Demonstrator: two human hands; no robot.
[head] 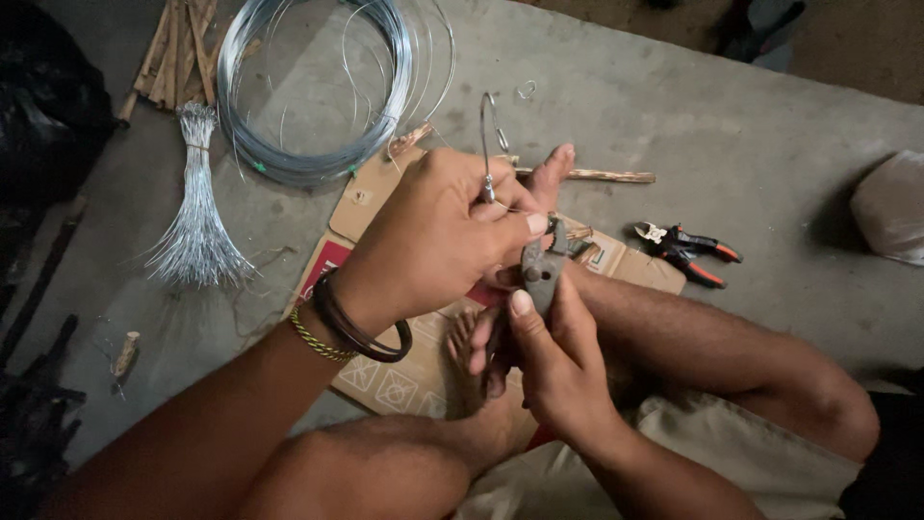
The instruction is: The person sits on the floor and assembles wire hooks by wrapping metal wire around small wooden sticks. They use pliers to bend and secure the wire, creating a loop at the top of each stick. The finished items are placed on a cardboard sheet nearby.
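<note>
Person seated on concrete floor (770,144), legs crossed over a flattened piece of cardboard (385,380). Left hand (438,236) closed around a short piece of bent wire (489,130), pinched between thumb and fingers; the wire's looped end stands up above the knuckles. Right hand (549,361) clamped on the handles of grey pliers (541,270), whose head meets the wire just below the left thumb. The two hands touch. Dark bangles and a braided band on the left wrist. Big wire coil (318,87) lies on the floor ahead, a bundle of cut wires (197,207) to its left, wooden sticks (178,48) beyond. Orange-handled cutters (688,248) lie right of the cardboard.
</note>
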